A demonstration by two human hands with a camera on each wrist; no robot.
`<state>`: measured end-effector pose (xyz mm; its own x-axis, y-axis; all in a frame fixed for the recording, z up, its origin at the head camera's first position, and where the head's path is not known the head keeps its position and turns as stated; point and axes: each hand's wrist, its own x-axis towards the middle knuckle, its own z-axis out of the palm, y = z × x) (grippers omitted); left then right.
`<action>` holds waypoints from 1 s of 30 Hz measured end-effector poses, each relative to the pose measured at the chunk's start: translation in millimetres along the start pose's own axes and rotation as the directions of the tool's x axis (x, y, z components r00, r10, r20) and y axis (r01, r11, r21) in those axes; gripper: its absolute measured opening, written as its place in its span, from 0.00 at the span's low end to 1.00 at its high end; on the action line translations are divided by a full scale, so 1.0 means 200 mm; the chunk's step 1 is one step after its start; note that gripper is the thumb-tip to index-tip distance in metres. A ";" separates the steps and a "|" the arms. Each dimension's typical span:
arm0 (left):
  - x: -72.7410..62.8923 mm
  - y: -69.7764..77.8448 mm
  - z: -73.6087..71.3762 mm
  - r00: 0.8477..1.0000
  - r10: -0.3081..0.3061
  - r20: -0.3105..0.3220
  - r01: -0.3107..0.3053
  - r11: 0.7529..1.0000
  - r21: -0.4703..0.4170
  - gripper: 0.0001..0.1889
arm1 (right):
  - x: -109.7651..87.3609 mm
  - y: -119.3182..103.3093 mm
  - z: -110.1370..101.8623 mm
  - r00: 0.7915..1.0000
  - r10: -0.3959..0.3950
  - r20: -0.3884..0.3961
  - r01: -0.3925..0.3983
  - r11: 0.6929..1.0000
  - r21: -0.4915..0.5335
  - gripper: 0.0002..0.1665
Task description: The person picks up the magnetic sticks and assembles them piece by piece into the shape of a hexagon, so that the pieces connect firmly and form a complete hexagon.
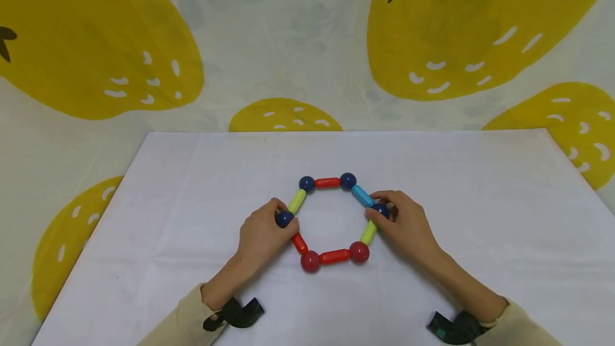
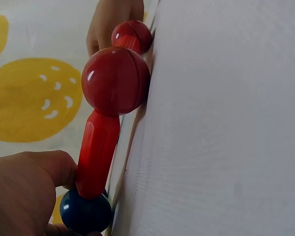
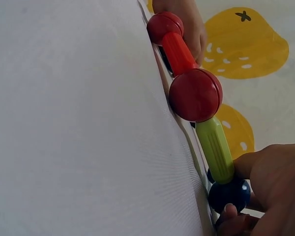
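Observation:
A closed ring of toy rods and balls lies on the white table, in the middle of the head view. My left hand (image 1: 265,233) pinches the dark blue ball (image 1: 284,219) at its left corner, where a yellow-green rod (image 1: 297,201) and a red rod (image 1: 299,243) meet. At the right corner, thumb and fingers of my right hand (image 1: 408,224) grip another dark blue ball (image 1: 381,209), between a light blue rod (image 1: 362,195) and a yellow-green rod (image 3: 215,150). Two red balls joined by a red rod (image 1: 335,257) form the near side. Two dark blue balls and a red rod (image 1: 328,182) form the far side.
White cloth covers the table (image 1: 480,186); its far edge meets a pale backdrop (image 1: 288,41) printed with large yellow fruit. Dark straps (image 1: 238,314) sit at both wrists, by the beige sleeves (image 1: 184,318).

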<state>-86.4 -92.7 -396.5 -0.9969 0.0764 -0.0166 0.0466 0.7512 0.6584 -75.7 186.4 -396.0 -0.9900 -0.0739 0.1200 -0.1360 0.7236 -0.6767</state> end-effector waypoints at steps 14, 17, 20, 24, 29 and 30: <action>-0.03 -0.04 -0.15 0.701 0.603 0.381 -0.684 0.720 0.120 0.25 | -0.13 -0.09 -0.08 0.873 -0.395 0.286 0.445 0.885 -0.137 0.28; -0.04 -0.04 -0.13 0.631 0.617 0.471 -0.740 0.661 0.126 0.24 | -0.14 -0.09 -0.06 0.837 -0.419 0.352 0.494 0.856 -0.154 0.24; -0.05 -0.04 -0.11 0.626 0.630 0.459 -0.752 0.643 0.143 0.23 | -0.14 -0.08 -0.05 0.831 -0.437 0.343 0.512 0.843 -0.167 0.22; -0.06 -0.05 -0.09 0.628 0.661 0.410 -0.760 0.634 0.143 0.21 | -0.14 -0.07 -0.05 0.830 -0.443 0.340 0.516 0.841 -0.164 0.22; -0.06 -0.04 -0.08 0.636 0.677 0.371 -0.762 0.626 0.164 0.21 | -0.15 -0.06 -0.05 0.819 -0.478 0.316 0.540 0.830 -0.144 0.22; -0.06 -0.04 -0.08 0.639 0.677 0.365 -0.760 0.627 0.168 0.21 | -0.15 -0.05 -0.05 0.817 -0.489 0.306 0.547 0.825 -0.141 0.22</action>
<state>-75.1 -109.8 -390.1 -0.5829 0.7965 0.1604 0.7978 0.5236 0.2989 -44.7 187.0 -385.7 -0.7536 -0.6240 0.2065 -0.6483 0.6537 -0.3904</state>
